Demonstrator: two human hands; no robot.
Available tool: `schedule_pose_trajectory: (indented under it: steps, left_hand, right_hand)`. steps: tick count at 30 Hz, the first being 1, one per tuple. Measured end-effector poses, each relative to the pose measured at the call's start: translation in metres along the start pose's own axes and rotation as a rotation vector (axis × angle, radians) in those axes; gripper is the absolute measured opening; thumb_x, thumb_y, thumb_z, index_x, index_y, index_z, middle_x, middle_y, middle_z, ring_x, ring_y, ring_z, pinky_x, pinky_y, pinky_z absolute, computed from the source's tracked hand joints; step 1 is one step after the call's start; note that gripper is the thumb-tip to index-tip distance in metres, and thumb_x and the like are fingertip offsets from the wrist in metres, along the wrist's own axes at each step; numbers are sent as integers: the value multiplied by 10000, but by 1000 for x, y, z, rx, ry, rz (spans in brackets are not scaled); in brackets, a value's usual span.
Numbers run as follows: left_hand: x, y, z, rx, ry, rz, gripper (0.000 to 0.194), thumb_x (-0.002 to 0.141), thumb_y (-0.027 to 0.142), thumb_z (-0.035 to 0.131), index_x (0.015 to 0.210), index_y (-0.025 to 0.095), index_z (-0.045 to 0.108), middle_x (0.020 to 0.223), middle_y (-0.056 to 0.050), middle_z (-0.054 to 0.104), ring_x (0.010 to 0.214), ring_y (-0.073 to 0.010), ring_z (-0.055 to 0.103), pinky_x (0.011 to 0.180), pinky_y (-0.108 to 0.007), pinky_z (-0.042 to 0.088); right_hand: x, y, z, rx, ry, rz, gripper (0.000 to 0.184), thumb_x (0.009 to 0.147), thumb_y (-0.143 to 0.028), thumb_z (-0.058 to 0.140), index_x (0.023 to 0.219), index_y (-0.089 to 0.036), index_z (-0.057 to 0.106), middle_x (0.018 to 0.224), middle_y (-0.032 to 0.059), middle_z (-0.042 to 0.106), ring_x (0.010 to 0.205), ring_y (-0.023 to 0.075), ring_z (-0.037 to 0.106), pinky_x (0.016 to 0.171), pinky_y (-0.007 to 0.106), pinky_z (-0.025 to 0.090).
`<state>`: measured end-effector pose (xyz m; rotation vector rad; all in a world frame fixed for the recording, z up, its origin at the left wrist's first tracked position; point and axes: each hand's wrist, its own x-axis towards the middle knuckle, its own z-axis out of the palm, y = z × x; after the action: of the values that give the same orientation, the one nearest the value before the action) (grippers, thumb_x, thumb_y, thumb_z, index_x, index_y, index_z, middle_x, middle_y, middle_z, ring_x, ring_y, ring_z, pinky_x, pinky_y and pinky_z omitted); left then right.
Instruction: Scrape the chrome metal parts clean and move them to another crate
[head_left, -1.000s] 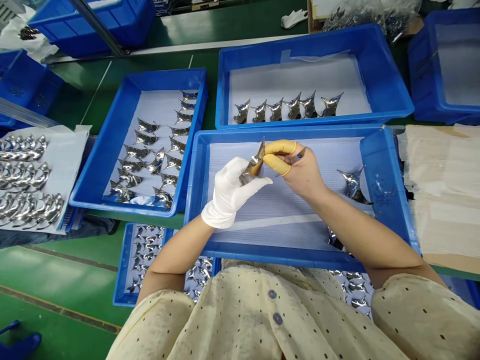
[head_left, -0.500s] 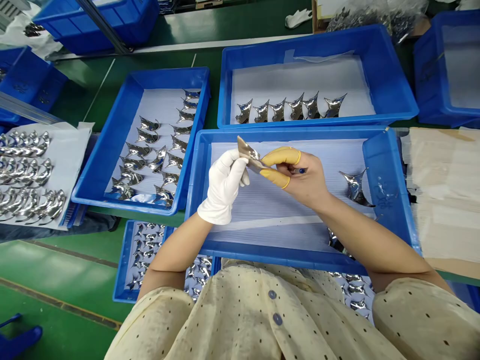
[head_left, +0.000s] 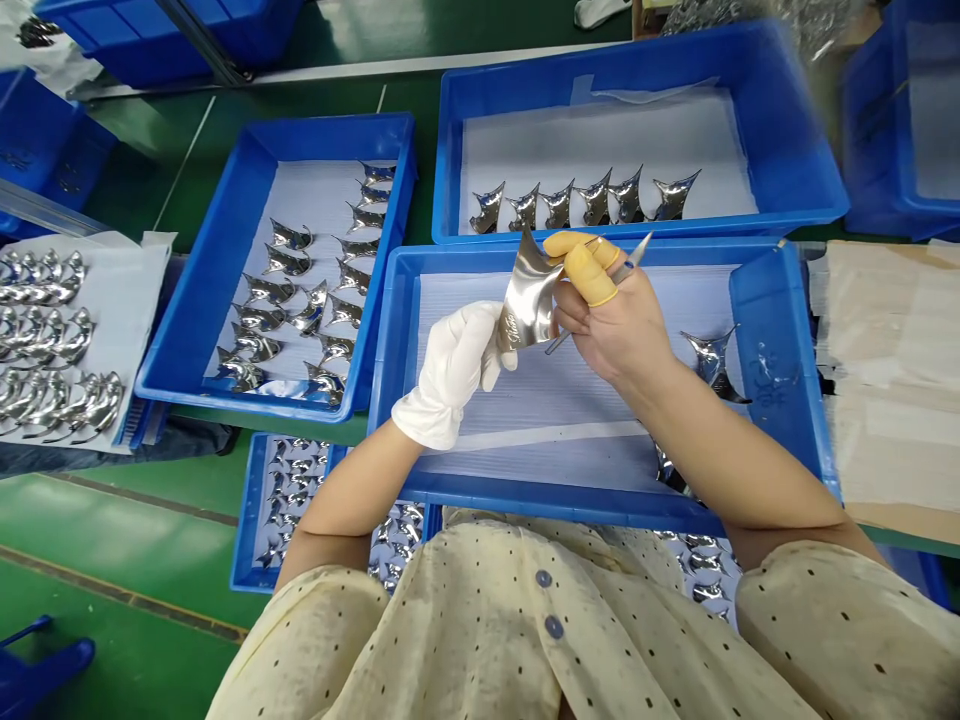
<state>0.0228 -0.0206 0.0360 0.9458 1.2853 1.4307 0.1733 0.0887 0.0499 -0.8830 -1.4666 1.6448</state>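
Note:
My left hand (head_left: 451, 372), in a white glove, grips the lower left edge of a shiny curved metal piece (head_left: 527, 300) with pointed corners and lettering near its bottom. My right hand (head_left: 611, 310) is bare apart from yellow finger cots on the thumb and a finger. Across its fingers lies a slim pen-like metal tool (head_left: 634, 254), its pale pointed end up and to the right. The yellow fingertips are at the piece's upper right edge; whether they pinch it I cannot tell. Both hands are above a paper-lined blue tray (head_left: 480, 485).
Another shiny piece (head_left: 711, 362) lies at the tray's right; one more is partly behind my right forearm. Behind stands a blue tray (head_left: 637, 235) with a row of pieces. A left tray (head_left: 247, 405) holds several more. Cardboard (head_left: 892, 380) lies at right.
The metal piece has turned from nearly edge-on to show its broad, lettered face. My right hand has rotated, and the slim tool in it now shows. The view has shifted slightly.

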Motion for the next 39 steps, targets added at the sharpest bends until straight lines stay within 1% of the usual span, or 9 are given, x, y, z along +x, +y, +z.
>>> schedule_pose_trajectory:
  steps: [4,8,12,17,20,26,31,37,39]
  left_hand:
    - [2,0,0,-10,-32,6,539,1002,702,584,837,195,667,679,-5,669,411,-59,443,398,-249,348]
    - [7,-3,-2,-37,-88,-20,457,1028,618,606,873,193,669,742,-5,684,434,-49,444,419,-241,345]
    - [10,-8,-3,-49,-113,-51,496,1014,673,584,933,194,684,719,-2,661,450,-68,460,434,-243,372]
    - [13,-15,-2,-104,-147,-56,497,975,701,624,918,210,666,687,2,628,518,-101,531,493,-249,443]
    - [17,-16,-2,-177,-150,-91,472,900,684,736,1024,233,678,727,12,622,500,-86,495,454,-242,397]
    - [29,-12,-16,-374,14,-101,483,738,643,884,907,256,650,794,-3,591,538,-78,415,429,-231,390]
    - [32,-17,-23,-450,21,-148,398,795,577,877,942,265,677,822,-4,603,590,-79,500,461,-197,424]
    - [36,-20,-20,-391,32,-115,437,909,558,763,1204,243,695,1172,-82,728,689,-92,647,536,-217,511]
    - [39,-16,-30,-313,56,-107,537,910,648,724,1236,224,670,1102,-76,745,614,-92,635,494,-224,496]
  right_hand:
    - [5,0,1,116,-4,11,558,779,-742,822,1066,-267,763,816,-18,654,476,54,358,394,274,317]
    - [6,-4,5,-53,-19,-243,366,923,-640,736,946,-275,755,927,22,728,754,137,682,522,295,495]
    - [7,-8,9,-202,19,-362,333,951,-619,701,883,-298,753,985,32,774,1004,207,742,717,357,593]
    - [6,-14,16,-205,80,-304,363,876,-638,789,855,-279,740,969,48,767,944,217,711,792,400,619]
    - [6,-12,15,-193,-9,-262,380,864,-636,807,925,-264,757,940,48,730,881,203,678,769,385,597]
    - [2,6,-4,-284,-98,-245,506,914,-666,738,1226,-268,760,836,15,647,749,152,584,707,310,519]
    - [-2,16,-7,-297,-355,-241,369,927,-562,760,1048,-216,802,955,50,773,727,134,610,664,280,477]
    - [31,11,-2,-476,-265,-288,209,923,-408,739,976,-217,805,948,47,801,652,133,590,650,289,473]
    - [46,7,0,-634,-310,-365,115,912,-289,703,938,-235,801,927,32,801,703,151,644,692,294,496]
